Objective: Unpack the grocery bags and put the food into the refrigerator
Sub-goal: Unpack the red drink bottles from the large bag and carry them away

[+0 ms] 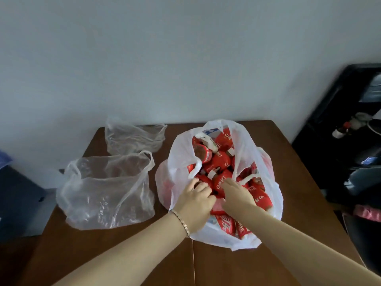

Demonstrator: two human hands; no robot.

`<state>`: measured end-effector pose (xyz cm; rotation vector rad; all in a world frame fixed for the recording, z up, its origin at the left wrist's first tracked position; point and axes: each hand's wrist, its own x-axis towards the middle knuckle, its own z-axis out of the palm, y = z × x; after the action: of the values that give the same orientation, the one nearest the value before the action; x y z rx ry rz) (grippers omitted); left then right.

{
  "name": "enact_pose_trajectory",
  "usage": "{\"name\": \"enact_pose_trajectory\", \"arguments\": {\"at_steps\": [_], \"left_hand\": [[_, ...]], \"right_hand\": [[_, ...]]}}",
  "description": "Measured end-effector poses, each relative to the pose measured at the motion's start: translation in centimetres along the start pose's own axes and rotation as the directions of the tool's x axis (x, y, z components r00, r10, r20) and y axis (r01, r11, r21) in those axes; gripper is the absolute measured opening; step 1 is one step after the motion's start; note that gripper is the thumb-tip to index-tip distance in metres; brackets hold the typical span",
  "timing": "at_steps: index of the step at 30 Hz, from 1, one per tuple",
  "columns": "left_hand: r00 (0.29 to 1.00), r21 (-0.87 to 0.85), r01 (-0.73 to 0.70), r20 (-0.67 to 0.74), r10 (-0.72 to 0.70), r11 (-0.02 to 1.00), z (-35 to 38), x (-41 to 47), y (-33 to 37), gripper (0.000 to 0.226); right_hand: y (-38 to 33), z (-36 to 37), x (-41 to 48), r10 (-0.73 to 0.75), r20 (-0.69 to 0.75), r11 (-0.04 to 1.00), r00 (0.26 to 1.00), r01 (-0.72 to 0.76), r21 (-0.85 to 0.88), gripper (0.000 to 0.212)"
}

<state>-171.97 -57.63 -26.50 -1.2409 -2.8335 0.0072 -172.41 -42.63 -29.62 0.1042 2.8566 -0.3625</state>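
In the head view, a white bag (255, 182) is sitting on the right half of the table (123, 254), its mouth gaping and crammed with red packs (219, 162). Both hands are reaching in from the near side. The left hand (195, 203) is curling its fingers round a pack (205, 180) at the near edge of the pile. The right hand (237, 195) is lying just beside it with its fingertips sinking among the packs, so I cannot tell whether it is gripping anything. Two clear bags, one near (107, 190) and one far (134, 137), are slumping on the left, well apart from the hands.

The refrigerator is not plainly showing (the dark bulk at the right is too blurred to name).

The packs are looking tightly wedged, so tugging one out is risking dragging its neighbours over the rim. The thin film could also snag on the fingers and lift or tear, spilling the load onto the table.
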Motion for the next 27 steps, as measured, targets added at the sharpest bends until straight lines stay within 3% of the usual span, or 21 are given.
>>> {"name": "enact_pose_trajectory", "arguments": {"at_steps": [4,7,11,13,15,17,19,22,27], "left_hand": [[0.992,-0.024,0.123,0.000,-0.123,0.992,1.6,1.8,-3.0,0.014],[0.966,-0.081,0.245,0.106,-0.236,0.966,1.5,2.8,-3.8,0.024],[0.971,-0.185,0.213,-0.072,-0.229,0.959,1.8,4.0,-3.2,0.026],[0.966,-0.257,0.236,-0.042,-0.255,0.937,1.1,5.5,-2.8,0.034],[0.940,-0.204,0.336,0.018,-0.340,0.920,1.2,8.0,-2.7,0.049],[0.893,-0.049,0.449,0.077,-0.444,0.892,1.5,11.0,-3.4,0.062],[0.851,0.042,0.508,0.131,-0.509,0.860,2.5,13.7,-4.3,0.076],[0.778,0.065,0.588,0.231,-0.585,0.807,4.3,16.2,-5.5,0.080],[0.704,0.016,0.691,0.215,-0.677,0.723,5.3,16.1,-5.8,0.080]], "right_hand": [[-0.2,0.8,5.5,0.001,0.054,0.987,0.999,0.008,-0.163,0.056],[0.5,1.7,8.2,0.096,0.144,0.966,0.985,-0.057,-0.250,0.071],[1.7,2.0,8.8,0.068,0.185,0.987,0.980,-0.039,-0.156,0.076],[2.3,1.7,8.0,0.000,0.158,0.997,0.987,0.013,-0.078,0.076],[3.3,1.2,6.8,-0.048,0.105,0.997,0.993,0.042,0.059,0.078],[4.5,0.5,5.4,-0.073,0.031,0.963,0.997,0.062,0.263,0.065],[5.9,-0.1,4.2,-0.086,-0.038,0.926,0.996,0.094,0.365,0.039],[7.4,-0.2,3.0,-0.143,-0.096,0.937,0.985,0.166,0.308,0.027],[7.9,1.0,2.5,-0.193,-0.285,0.929,0.939,0.268,0.254,0.029]]}}
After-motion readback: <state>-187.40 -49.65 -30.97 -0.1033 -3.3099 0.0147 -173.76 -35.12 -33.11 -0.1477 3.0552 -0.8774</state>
